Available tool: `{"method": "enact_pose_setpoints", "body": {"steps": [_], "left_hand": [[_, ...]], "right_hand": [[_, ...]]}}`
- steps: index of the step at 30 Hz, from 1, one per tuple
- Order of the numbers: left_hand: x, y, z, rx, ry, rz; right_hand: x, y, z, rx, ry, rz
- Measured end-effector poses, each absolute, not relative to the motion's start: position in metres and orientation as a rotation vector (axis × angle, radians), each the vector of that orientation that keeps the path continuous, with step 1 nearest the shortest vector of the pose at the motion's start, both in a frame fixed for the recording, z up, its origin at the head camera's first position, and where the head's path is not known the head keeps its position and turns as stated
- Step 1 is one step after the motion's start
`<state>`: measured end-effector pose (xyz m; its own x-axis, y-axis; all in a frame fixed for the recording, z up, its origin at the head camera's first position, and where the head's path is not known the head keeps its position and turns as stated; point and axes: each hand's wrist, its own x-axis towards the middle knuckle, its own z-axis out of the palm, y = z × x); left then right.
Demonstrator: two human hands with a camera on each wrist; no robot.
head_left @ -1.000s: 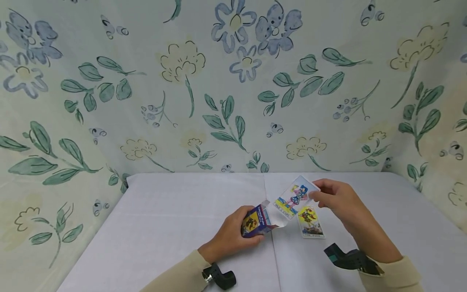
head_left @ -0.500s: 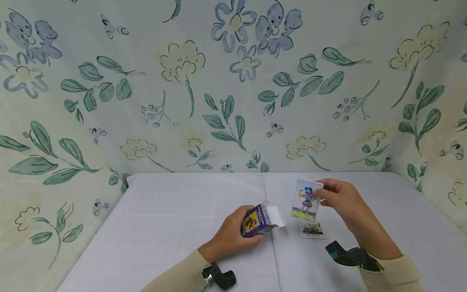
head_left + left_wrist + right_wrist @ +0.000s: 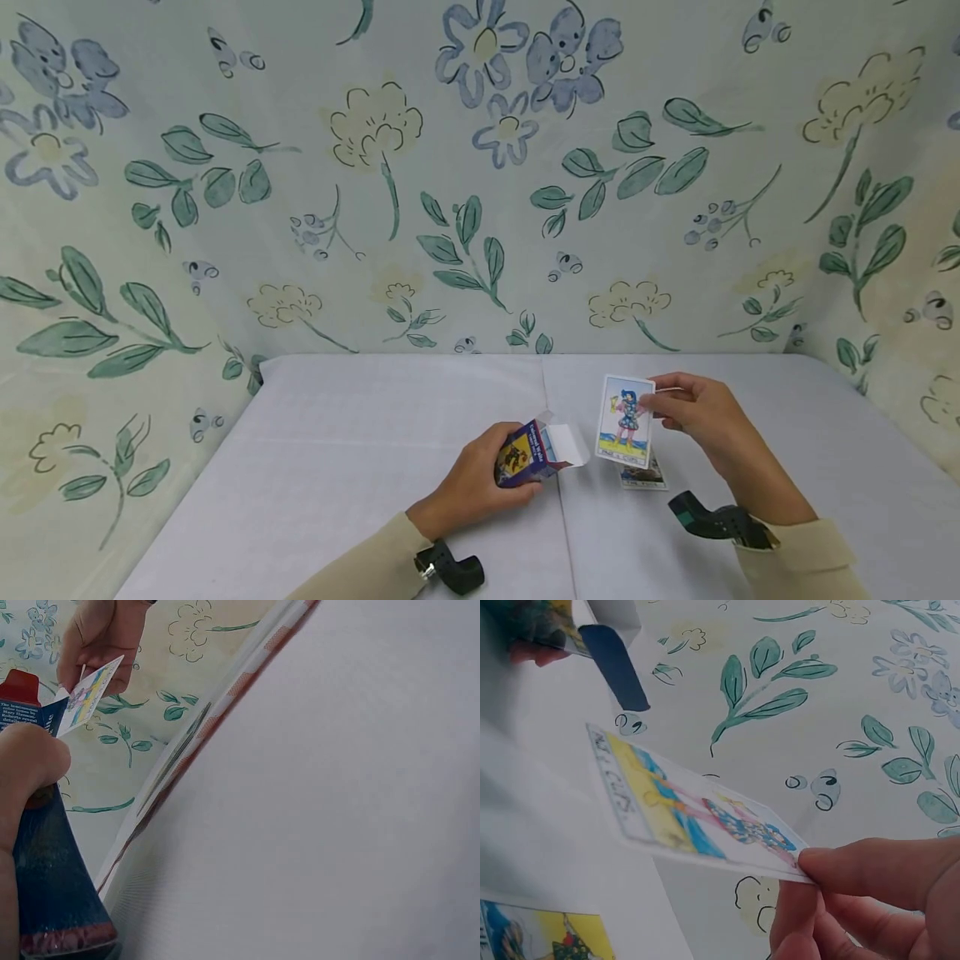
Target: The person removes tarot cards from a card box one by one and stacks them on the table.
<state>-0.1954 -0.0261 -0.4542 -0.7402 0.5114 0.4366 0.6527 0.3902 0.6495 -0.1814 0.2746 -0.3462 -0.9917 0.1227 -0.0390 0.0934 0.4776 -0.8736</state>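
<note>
In the head view my left hand (image 3: 476,475) grips a purple-blue card box (image 3: 525,454) whose white flap stands open toward the right. The left wrist view shows the thumb lying across the box (image 3: 60,877). My right hand (image 3: 693,412) pinches a tarot card (image 3: 626,421) by its upper right edge, picture side up, with a blue-haired figure on it. Thumb above and fingers below hold that card in the right wrist view (image 3: 697,806). Partly covered by it, a second tarot card (image 3: 645,477) lies face up on the table, its lower end showing.
A white cloth (image 3: 360,467) with a fold line covers the table. Behind and at the sides hangs a floral curtain (image 3: 465,167). Each wrist wears a black camera mount, the left one (image 3: 453,571) and the right one (image 3: 720,521).
My right hand has drawn the held card away from the box's mouth and turned it more upright, over the card on the table. The left hand and box stay put.
</note>
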Motion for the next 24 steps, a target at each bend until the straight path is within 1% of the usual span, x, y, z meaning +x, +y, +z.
{"method": "enact_pose_setpoints", "body": {"steps": [13, 24], "left_hand": [[-0.195, -0.027, -0.454, -1.035, -2.486, -1.27], [-0.196, -0.026, -0.454, -1.034, -2.493, -1.258]], "right_hand": [[-0.194, 0.288, -0.368, -0.317, -2.734, 1.516], [-0.204, 0.3, -0.386, -0.394, -2.763, 1.582]]}}
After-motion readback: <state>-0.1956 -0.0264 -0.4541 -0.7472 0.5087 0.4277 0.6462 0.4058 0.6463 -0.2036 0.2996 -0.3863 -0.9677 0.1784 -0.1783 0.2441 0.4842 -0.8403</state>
